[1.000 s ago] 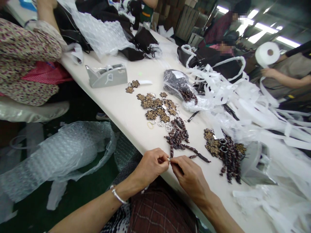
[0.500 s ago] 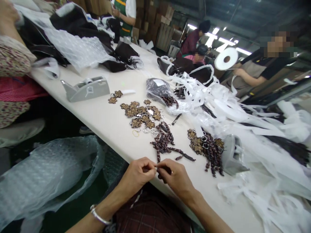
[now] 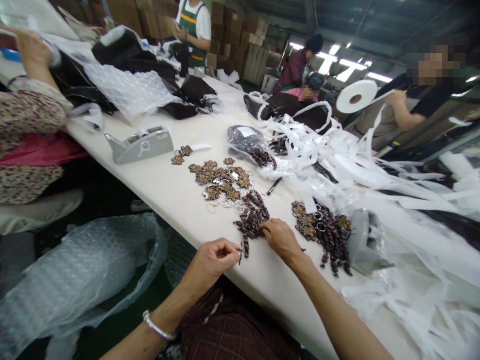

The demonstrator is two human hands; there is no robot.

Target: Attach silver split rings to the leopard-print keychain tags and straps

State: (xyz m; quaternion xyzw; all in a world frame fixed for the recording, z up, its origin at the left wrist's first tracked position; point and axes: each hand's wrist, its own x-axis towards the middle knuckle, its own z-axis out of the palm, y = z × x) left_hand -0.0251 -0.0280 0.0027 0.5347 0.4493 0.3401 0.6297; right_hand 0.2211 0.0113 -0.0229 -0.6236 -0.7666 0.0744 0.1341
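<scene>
We see our left hand (image 3: 214, 257) curled at the near edge of the white table (image 3: 176, 185), its fingertips pinched on a small metal key ring (image 3: 240, 256) that hangs just beside the lowest strap of a pile of dark braided straps (image 3: 252, 220). Our right hand (image 3: 279, 236) lies palm down on the table with its fingers laid on the right side of that same pile; we cannot tell whether they grip a strap or only rest on it. Just beyond the pile lies a cluster of leopard-print flower charms (image 3: 219, 177) with loose rings around it. To the right sits a second heap of charms and straps (image 3: 322, 230), against a grey tape dispenser (image 3: 365, 242). Another grey tape dispenser (image 3: 139, 144) stands farther up the table, near a co-worker's floral sleeve (image 3: 32, 115). White paper strips (image 3: 375, 175) spread over the right side.
</scene>
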